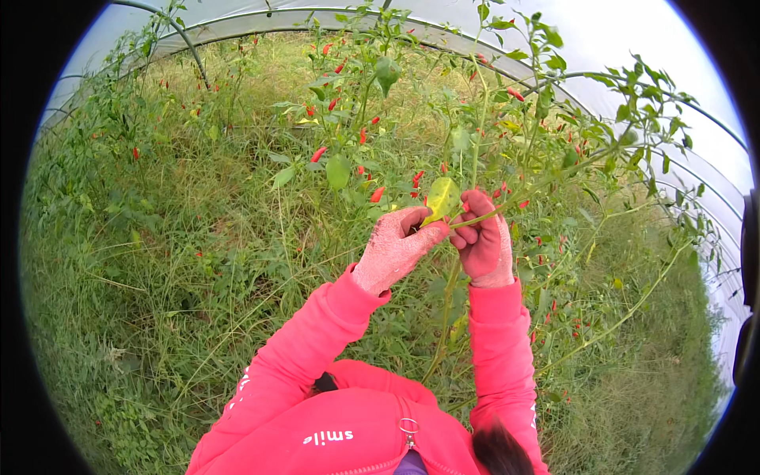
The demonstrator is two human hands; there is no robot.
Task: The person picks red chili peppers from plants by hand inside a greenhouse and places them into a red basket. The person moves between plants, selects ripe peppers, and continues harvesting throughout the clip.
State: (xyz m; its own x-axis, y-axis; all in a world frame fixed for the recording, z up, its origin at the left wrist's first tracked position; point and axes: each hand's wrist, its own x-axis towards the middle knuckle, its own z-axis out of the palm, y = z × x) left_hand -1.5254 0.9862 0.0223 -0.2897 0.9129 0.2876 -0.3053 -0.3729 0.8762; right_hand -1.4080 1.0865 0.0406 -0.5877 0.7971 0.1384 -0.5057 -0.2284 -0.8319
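My left hand (398, 243), in a pink glove with dark stains, pinches a yellow-green pepper leaf (442, 199) between thumb and fingers. Close beside it on the right, my right hand (484, 240), also gloved in pink, has its fingers curled at the pepper plant's stem (499, 208). A bit of red shows at its fingertips; whether it is a chili is unclear. Red chili peppers (377, 194) hang just beyond my left hand, and more (417, 178) hang above it. The fingers partly hide the stem joint.
Tall grass and weeds (225, 237) surround the pepper plants. A long branch (623, 317) arches at the right, and leafy branches (647, 113) reach up at the upper right. Curved metal hoops (190, 44) carry the plastic sheeting (629, 35) of a tunnel greenhouse.
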